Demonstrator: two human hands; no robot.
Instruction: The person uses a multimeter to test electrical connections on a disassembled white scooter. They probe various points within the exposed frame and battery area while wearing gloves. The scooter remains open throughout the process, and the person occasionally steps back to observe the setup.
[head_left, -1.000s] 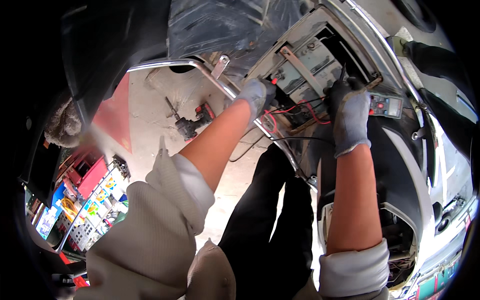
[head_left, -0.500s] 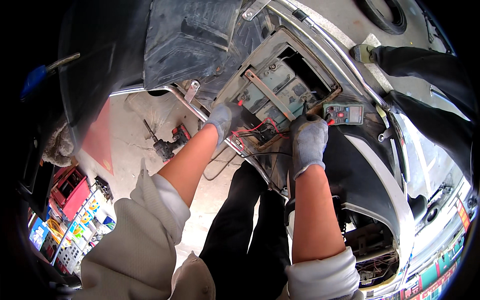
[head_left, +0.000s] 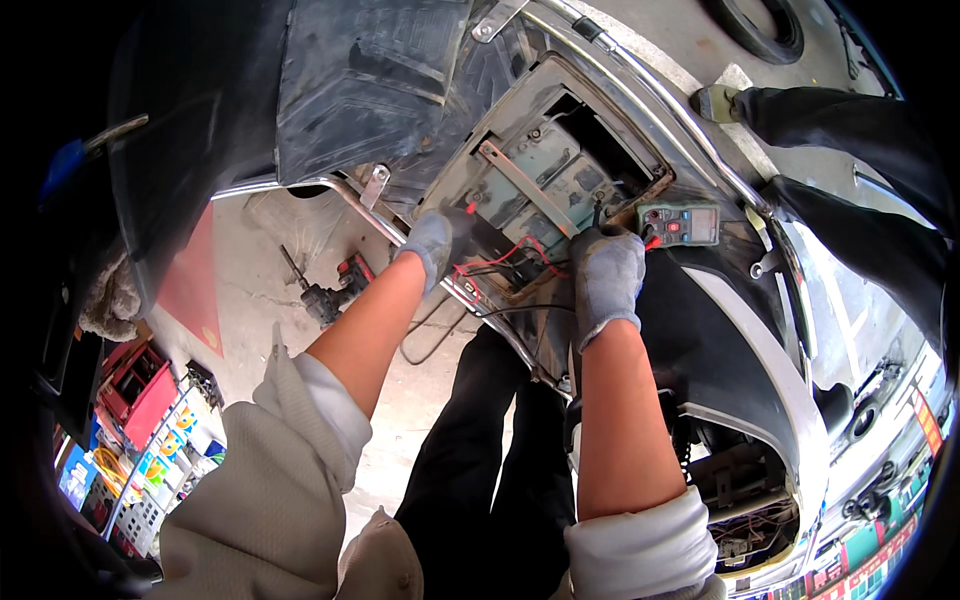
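Below a hinged black cover, an open compartment point(head_left: 540, 75) holds grey batteries point(head_left: 565, 165) crossed by a metal strap point(head_left: 520, 185). My left hand point(head_left: 432, 245), in a grey glove, grips a red-tipped test probe point(head_left: 470, 208) at the compartment's left side. My gloved right hand point(head_left: 608, 282) is closed on a black test probe point(head_left: 597, 213) pointed at a right-hand battery terminal; contact is too small to tell. Red and black wires point(head_left: 525, 250) run between my hands. A multimeter point(head_left: 678, 226) lies just right of my right hand on the vehicle body.
A cordless power tool point(head_left: 335, 290) lies on the floor at left, near a red toolbox point(head_left: 135, 400). A tire point(head_left: 770, 30) lies at top right. Another person's dark-trousered leg and shoe point(head_left: 810, 115) are at right, beside the vehicle's tubular rail point(head_left: 700, 150).
The view has swung, so the compartment and both hands appear further left than a second ago, and more of the surroundings shows. My hands stay at about the same spots on the compartment.
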